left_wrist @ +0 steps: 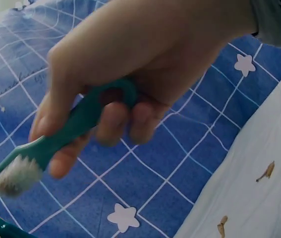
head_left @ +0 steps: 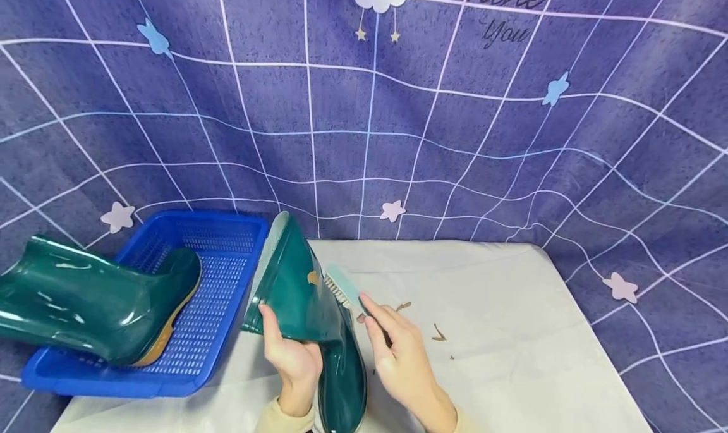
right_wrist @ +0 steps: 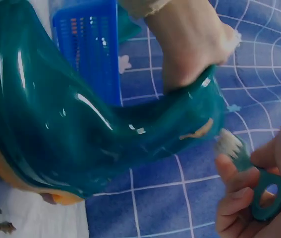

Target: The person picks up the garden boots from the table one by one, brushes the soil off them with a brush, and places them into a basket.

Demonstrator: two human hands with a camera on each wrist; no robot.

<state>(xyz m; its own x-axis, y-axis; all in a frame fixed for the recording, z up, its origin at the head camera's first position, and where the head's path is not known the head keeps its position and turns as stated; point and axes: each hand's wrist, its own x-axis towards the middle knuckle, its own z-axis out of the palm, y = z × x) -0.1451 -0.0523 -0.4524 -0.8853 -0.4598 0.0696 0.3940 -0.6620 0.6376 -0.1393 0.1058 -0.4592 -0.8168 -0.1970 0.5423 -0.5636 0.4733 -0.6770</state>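
Note:
A glossy green rain boot (head_left: pixel 296 294) with a yellowish sole is tilted over the table, its opening facing up and left in the head view. My left hand (head_left: pixel 296 360) grips the boot by the rim of its shaft, thumb outside. A brown mud patch (right_wrist: pixel 198 130) sticks to the shaft near the rim. My right hand (head_left: pixel 400 354) holds a small teal scrub brush (head_left: pixel 343 281) by its looped handle. Its pale bristles (right_wrist: pixel 229 144) face the shaft close beside the mud. The left wrist view shows the bristle tips (left_wrist: pixel 16 181) stained brownish.
At the left a blue plastic basket (head_left: pixel 222 281) bears a second green boot (head_left: pixel 97 300), lying on its side with the shaft over the edge. Bits of dried mud (head_left: pixel 439 333) lie on the white table cloth (head_left: pixel 512 332). Behind hangs a blue gridded curtain (head_left: pixel 341 110).

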